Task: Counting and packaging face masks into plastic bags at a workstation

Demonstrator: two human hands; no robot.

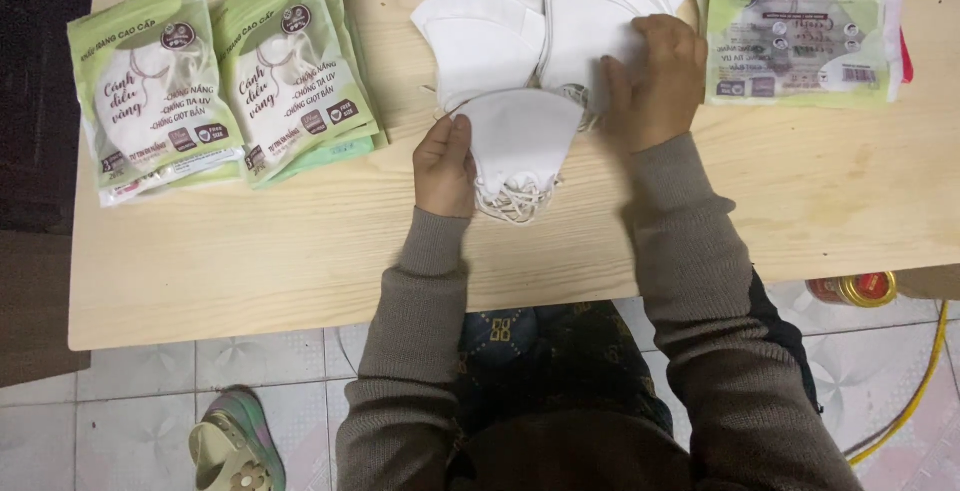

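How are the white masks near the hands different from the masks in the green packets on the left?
The loose white masks lie bare and fanned out in overlapping piles; the masks in the green packets are sealed inside printed bags. The left hand pinches one loose mask and the right hand rests on the pile, while no hand touches the packets. The loose mask's strings dangle free; the packed ones are tucked away. Both kinds are white and lie on the wooden table.

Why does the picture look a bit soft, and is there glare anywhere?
Head view: even, dim indoor light; the left hand and white masks look slightly motion-blurred; the glossy green packets catch faint sheen; the table shows soft shadows only.
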